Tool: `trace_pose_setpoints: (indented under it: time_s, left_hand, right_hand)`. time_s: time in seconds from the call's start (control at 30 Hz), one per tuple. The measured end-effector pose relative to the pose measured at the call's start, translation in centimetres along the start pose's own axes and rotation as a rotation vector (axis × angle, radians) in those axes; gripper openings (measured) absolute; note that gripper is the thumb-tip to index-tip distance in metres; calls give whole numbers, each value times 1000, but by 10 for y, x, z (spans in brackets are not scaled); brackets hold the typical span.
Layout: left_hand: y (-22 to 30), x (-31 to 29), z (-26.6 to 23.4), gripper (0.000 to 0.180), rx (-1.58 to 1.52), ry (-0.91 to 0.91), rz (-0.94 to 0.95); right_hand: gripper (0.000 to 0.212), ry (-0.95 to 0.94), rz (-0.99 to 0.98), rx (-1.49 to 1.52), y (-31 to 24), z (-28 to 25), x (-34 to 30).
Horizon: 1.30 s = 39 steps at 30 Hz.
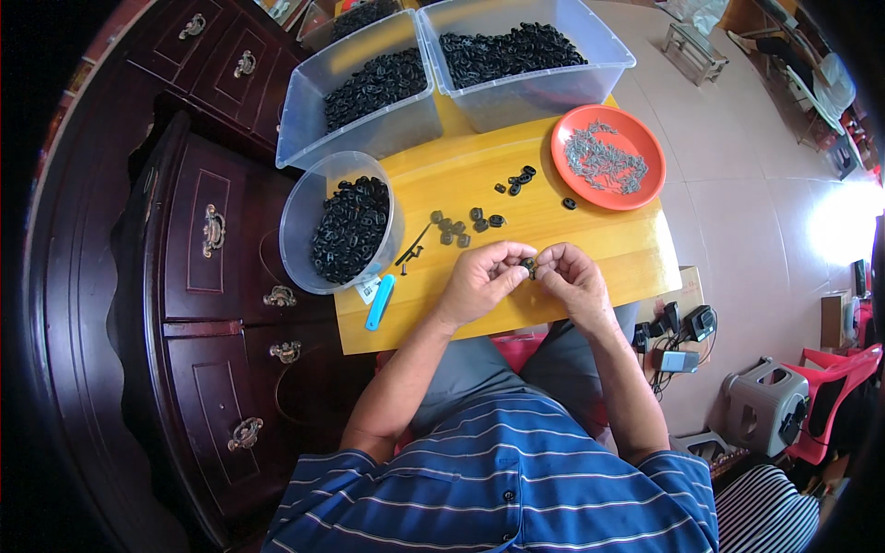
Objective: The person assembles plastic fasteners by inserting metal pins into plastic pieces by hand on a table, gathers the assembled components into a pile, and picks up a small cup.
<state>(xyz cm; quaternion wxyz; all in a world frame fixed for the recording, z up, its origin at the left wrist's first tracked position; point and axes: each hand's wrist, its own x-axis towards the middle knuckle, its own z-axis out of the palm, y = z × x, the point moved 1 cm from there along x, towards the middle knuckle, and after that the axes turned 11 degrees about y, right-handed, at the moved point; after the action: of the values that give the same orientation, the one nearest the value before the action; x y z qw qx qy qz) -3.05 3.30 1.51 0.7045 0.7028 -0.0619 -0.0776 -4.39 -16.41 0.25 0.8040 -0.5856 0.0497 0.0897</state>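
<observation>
Above the near edge of the yellow table, my left hand and my right hand meet fingertip to fingertip. Both pinch one small black piece, mostly covered by the fingers. Just beyond the left hand lie several small black oval pieces, some looking greyish. A thin dark rod and a few small screws rest left of them. Farther off is another loose cluster of black pieces. At the far right, an orange-red plate carries many thin silvery metal bits.
A round clear tub full of black pieces stands at left, near a blue utility knife. Two clear bins of similar pieces line the far side. A dark wooden cabinet borders the left; a grey stool stands right.
</observation>
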Motion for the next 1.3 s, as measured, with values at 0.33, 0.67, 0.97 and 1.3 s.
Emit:
trace_pose_setpoints:
  time_s: [0.33, 0.67, 0.97, 1.3]
  left_hand:
    - [0, 0, 6, 26, 100, 41, 76]
    - [2, -3, 10, 41, 128, 31, 82]
    - [23, -3, 21, 56, 556, 171, 398]
    - [20, -1, 27, 38, 726, 235, 572]
  right_hand:
    - [7, 59, -1, 12, -3, 3, -2]
    - [9, 106, 3, 103, 3, 6, 0]
    - [11, 163, 30, 160, 1, 7, -1]
    - [10, 156, 5, 148, 1, 7, -2]
